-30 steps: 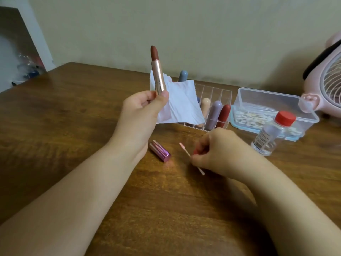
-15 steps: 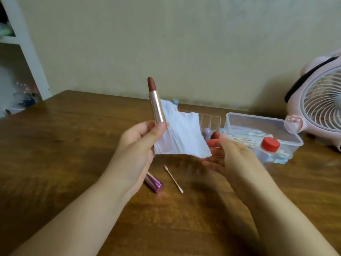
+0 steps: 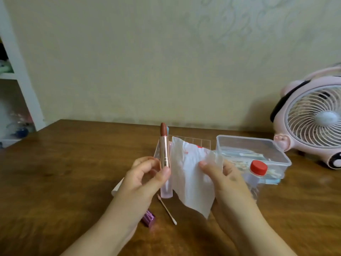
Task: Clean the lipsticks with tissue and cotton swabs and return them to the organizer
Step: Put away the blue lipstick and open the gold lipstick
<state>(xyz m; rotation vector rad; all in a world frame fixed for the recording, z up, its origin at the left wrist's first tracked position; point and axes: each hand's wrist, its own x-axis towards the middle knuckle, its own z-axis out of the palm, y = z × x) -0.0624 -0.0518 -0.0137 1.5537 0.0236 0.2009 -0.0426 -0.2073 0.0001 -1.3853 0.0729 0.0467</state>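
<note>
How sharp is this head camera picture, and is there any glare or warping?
Head view: soft overall, with the hands and tissue slightly smeared; the lipstick reads clearly. Dim, even light, with a faint sheen on the table. Wide-angle bending shows at the shelf edge and the fan.

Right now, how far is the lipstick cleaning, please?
Midway on this one. Looks done: a used cotton swab lies on the table, beside the purple cap. In hand: the left hand holds the open lipstick upright; the right hand pinches the tissue, already red-stained. Left: wiping, capping, then returning it to the organizer.
</note>
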